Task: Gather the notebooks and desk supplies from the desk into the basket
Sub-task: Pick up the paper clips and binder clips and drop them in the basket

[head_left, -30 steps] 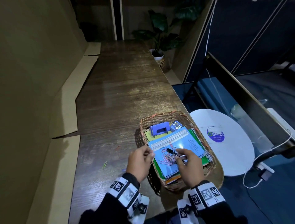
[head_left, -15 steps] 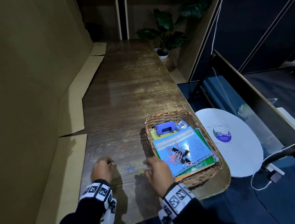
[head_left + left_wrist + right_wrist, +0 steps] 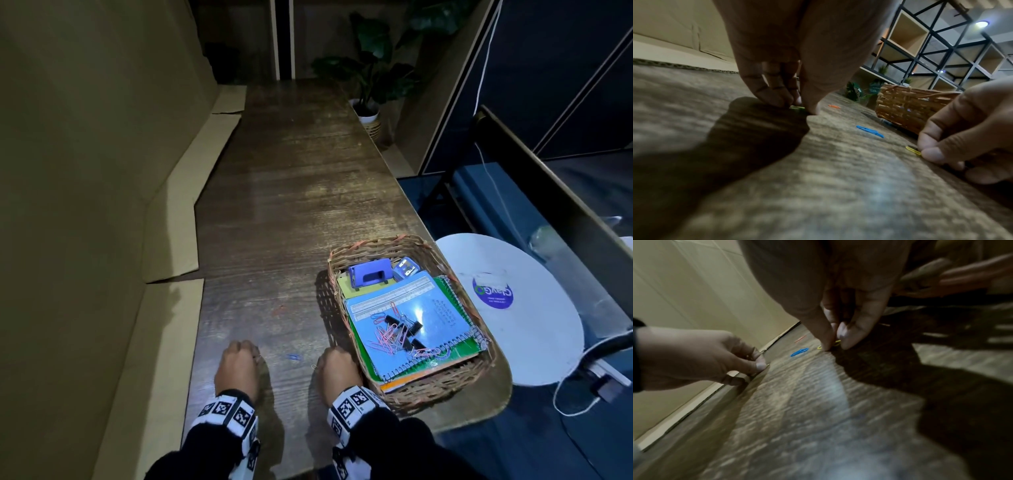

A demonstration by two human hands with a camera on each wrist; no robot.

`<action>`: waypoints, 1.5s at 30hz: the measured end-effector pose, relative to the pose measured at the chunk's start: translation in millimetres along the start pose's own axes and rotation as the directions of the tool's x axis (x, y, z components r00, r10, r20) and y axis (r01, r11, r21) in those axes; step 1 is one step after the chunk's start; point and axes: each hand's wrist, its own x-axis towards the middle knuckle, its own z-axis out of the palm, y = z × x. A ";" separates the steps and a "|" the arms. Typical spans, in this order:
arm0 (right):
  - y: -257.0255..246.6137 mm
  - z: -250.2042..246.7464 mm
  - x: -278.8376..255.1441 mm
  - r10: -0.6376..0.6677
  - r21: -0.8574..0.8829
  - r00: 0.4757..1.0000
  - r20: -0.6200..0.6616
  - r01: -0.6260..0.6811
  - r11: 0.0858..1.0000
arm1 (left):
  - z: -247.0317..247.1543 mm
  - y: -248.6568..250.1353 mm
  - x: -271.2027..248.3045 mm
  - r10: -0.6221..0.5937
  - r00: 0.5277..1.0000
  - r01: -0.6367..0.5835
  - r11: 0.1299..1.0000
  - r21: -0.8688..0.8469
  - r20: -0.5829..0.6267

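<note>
On the wooden desk [image 3: 291, 205], my left hand [image 3: 799, 108] pinches a green paper clip [image 3: 797, 107] against the surface. My right hand [image 3: 835, 341] pinches a yellow paper clip [image 3: 837, 343] just left of the wicker basket [image 3: 376, 245]. A blue paper clip [image 3: 294, 357] lies loose between the hands, and an orange one [image 3: 834, 106] lies farther off. The basket holds a blue spiral notebook [image 3: 428, 308] on a stack of others, pink paper clips [image 3: 387, 339], black binder clips [image 3: 404, 327] and a purple hole punch [image 3: 370, 274].
Cardboard sheets [image 3: 164, 240] line the wall and the desk's left edge. The basket sits at the desk's right edge, beside a white round table [image 3: 513, 325] lower down. A potted plant [image 3: 368, 109] stands at the far end. A white cable [image 3: 582, 394] hangs at right.
Both hands have left the basket, where they were over the clips on the notebook, and come down to the desk surface left of it. Each now pinches a loose paper clip.
</note>
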 end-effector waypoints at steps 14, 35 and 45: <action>19.8 -96.7 -40.8 -0.050 0.408 0.966 -0.256 0.155 0.900 | -20.4 -8.5 -19.5 -0.034 0.999 0.037 0.996 -0.085 0.033; 78.4 -159.3 -44.3 0.054 0.316 0.930 -0.363 0.069 0.946 | -25.8 151.7 -31.9 0.416 0.900 -0.335 0.850 -0.407 0.128; -10.5 -62.7 -19.7 -0.382 0.068 0.924 -0.025 0.383 0.921 | -17.6 45.7 61.1 0.100 0.995 -0.100 0.994 -0.041 0.008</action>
